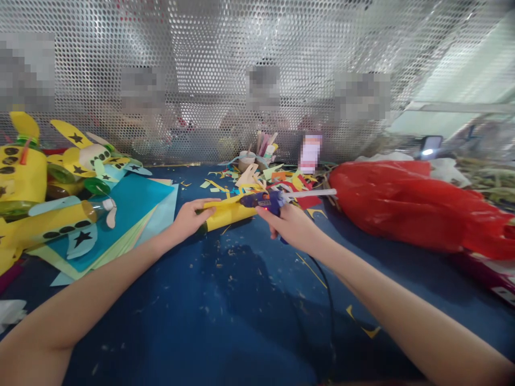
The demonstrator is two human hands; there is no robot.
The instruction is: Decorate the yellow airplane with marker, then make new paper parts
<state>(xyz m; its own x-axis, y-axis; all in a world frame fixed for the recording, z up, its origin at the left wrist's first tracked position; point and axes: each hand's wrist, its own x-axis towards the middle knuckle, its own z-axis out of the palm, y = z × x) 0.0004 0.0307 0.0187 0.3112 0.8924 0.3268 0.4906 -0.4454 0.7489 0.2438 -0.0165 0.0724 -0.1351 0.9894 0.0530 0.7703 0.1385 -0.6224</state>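
My left hand (190, 217) rests on the left end of a yellow paper-wrapped roll (229, 212) lying on the blue table, fingers curled over it. My right hand (290, 225) grips a blue glue gun (269, 201), its nozzle pointing left at the roll's right end. A white glue stick (317, 193) pokes out of the gun's back toward the right. A black cord (328, 300) runs from the gun toward me.
Yellow bottle aeroplanes with black stars (52, 214) sit on teal and yellow paper sheets (132, 214) at left. A red plastic bag (406, 206) lies at right. Paper scraps and a cup of sticks (261, 155) stand behind, before a perforated metal screen (257, 64); people sit beyond it.
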